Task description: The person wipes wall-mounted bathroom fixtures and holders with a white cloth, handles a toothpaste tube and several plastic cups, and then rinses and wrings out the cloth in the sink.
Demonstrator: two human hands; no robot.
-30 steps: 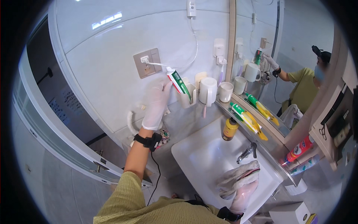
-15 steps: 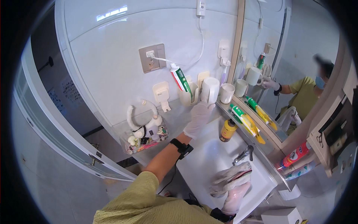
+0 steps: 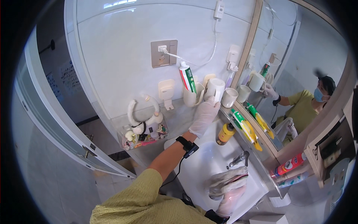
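Presently I count two hands | left hand (image 3: 206, 114): fingertips touching one white mug (image 3: 214, 86), far by the wall; whether gripping, I cannot tell | right hand (image 3: 232, 199): gripping one grey-white cloth (image 3: 223, 183) above one basin (image 3: 203, 150), near right | toothpaste tubes: two, one left of the mug (image 3: 188, 79), one right (image 3: 239, 120)

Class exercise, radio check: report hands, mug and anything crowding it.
Left hand touching white mug. Right hand holding grey cloth over sink. Mug flanked: toothpaste tube left, small white cup right.
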